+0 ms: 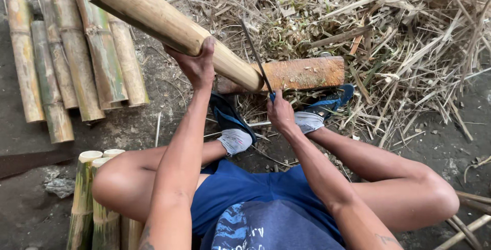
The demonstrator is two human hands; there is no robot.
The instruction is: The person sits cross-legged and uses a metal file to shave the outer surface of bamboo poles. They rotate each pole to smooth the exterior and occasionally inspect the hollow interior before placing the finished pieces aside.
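Observation:
My left hand (197,66) grips a thick bamboo pole (169,22) from below, holding it tilted with its lower end resting on a reddish wooden block (307,72). My right hand (280,111) is closed on the blue handle of a long thin blade (254,53), which points up along the pole's lower end. I sit on the ground with knees apart, feet in grey socks and blue sandals on either side of the block.
Several cut bamboo lengths (66,61) lie side by side at the upper left. More bamboo pieces (92,199) stand by my left knee. A heap of dry bamboo leaves and splinters (399,30) covers the ground at the upper right.

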